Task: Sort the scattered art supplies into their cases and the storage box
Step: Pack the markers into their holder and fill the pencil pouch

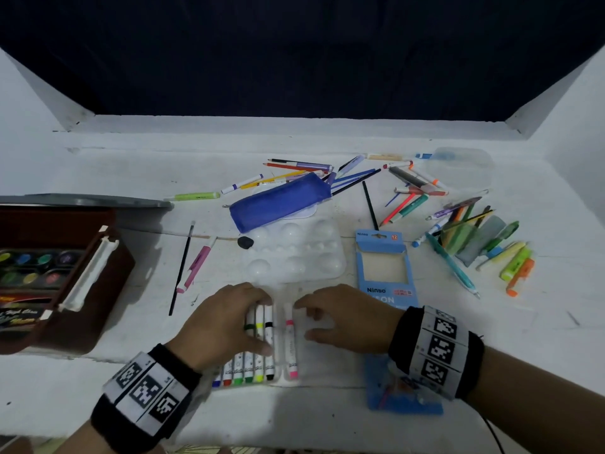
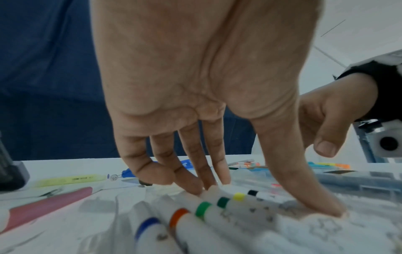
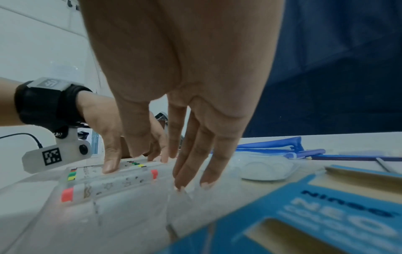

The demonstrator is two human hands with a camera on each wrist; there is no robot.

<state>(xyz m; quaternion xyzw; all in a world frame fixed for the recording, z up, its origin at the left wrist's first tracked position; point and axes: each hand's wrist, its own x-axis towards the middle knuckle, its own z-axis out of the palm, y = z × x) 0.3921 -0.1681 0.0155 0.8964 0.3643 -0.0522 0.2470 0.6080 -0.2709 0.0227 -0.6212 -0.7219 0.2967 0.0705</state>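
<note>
A clear plastic marker case [image 1: 320, 362] lies at the front centre of the white table. Several white markers with coloured bands [image 1: 258, 368] lie side by side in its left half. A pink marker [image 1: 290, 342] sits alone one slot further right. My left hand [image 1: 229, 322] rests on the row of markers [image 2: 202, 208], straight fingers and thumb pressing down on them. My right hand [image 1: 340, 319] lies flat on the bare right half of the case, fingertips [image 3: 180, 185] touching the plastic beside the pink marker [image 3: 113, 187]. Neither hand grips anything.
An open watercolour box [image 1: 49, 273] stands at the left. Behind the case lie a white palette [image 1: 294, 250], a blue pouch [image 1: 278, 201] and a blue Ninso carton [image 1: 383, 267]. Loose pens and pencils [image 1: 409, 191], highlighters [image 1: 514, 263] and a clear storage box [image 1: 461, 168] fill the back right.
</note>
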